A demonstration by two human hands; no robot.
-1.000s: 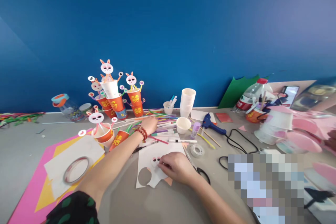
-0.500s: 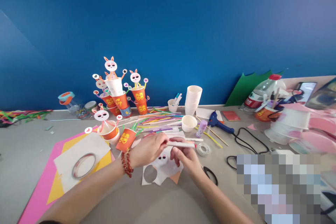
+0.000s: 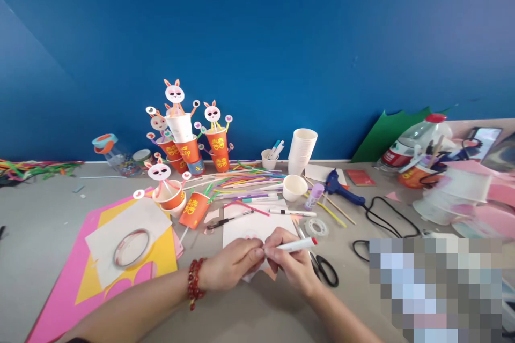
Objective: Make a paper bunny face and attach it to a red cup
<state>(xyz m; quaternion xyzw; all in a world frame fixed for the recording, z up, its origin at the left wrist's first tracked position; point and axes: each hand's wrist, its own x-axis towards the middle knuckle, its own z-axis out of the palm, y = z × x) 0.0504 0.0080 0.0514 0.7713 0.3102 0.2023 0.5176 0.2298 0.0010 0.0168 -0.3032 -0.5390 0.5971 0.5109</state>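
My right hand pinches a white marker with a red end like a pen, tilted with its red end up to the right. My left hand, with a red bead bracelet on the wrist, has its fingers curled and touches the right fingertips at the marker's hidden lower end. What the left fingers hold is hidden. Beneath both hands lies white paper, its lower part mostly covered. A black pen and another white marker lie on or beside its upper part.
Rabbit-faced paper cups stand at the back left. A tape roll rests on coloured sheets. Near the right hand are black scissors, white tape and a glue stick. A blue glue gun trails its cable farther right.
Both hands have come down and nearer me over the paper, covering its drawn face. The marker went from lying level between the hands to slanting in the right hand's grip.
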